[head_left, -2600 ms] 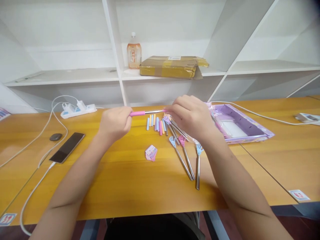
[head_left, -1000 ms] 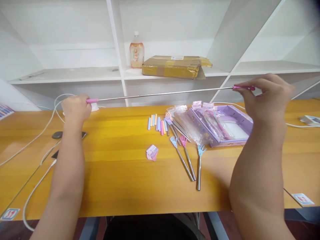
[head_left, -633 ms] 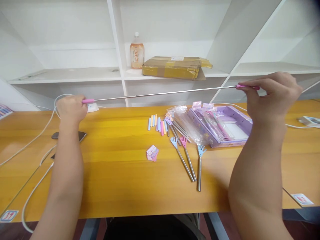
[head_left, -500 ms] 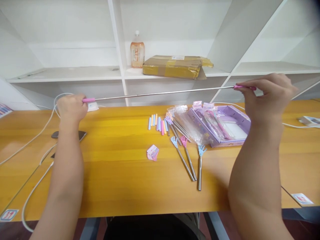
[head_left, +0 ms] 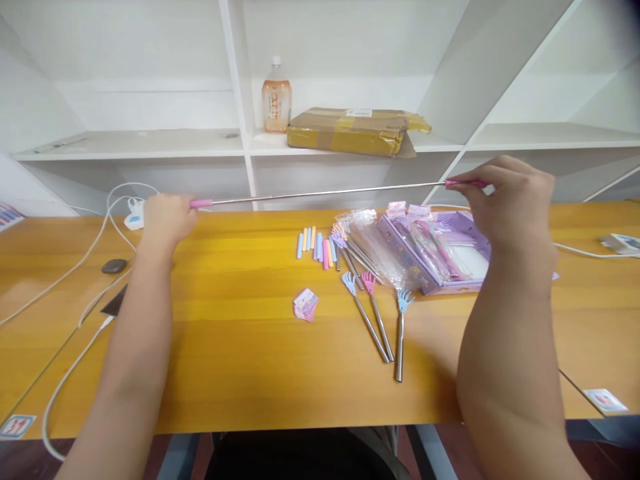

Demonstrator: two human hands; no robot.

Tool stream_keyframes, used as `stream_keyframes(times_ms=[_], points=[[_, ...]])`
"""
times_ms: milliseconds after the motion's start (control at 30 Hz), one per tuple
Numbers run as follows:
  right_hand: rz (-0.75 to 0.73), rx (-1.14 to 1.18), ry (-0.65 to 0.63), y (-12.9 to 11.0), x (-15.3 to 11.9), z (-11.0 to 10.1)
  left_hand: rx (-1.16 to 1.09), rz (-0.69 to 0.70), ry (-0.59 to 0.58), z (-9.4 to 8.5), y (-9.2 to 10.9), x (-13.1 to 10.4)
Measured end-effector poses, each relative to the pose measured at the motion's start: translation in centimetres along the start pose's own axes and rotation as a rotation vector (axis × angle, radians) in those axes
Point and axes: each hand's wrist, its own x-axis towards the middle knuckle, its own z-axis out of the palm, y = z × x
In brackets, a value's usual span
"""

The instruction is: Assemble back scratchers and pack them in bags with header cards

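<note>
A thin metal rod with pink ends stretches between my hands above the table's back edge. My left hand is closed around its pink handle. At the other end, my right hand pinches the pink tip between thumb and fingers. Below lie a pink claw-headed scratcher and two blue ones, one of them the rightmost blue scratcher. Several pastel sleeves sit behind a small stack of cards. More scratchers lie beside clear plastic bags.
A purple box holding bagged items stands at the right, partly behind my right forearm. White cables and a dark mouse are at the left. On the shelf are a bottle and a taped carton.
Both hands have moved inward, and the rod between them is shorter. My left hand shifted right and slightly down; my right hand shifted left and slightly down.
</note>
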Motion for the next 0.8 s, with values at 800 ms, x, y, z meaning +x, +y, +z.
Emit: stream_keyframes(times_ms=[800], points=[[-0.47,-0.012,-0.163,-21.1,-1.4,2.5,0.167,-0.006,-0.3,-1.5,16.4,-4.7]])
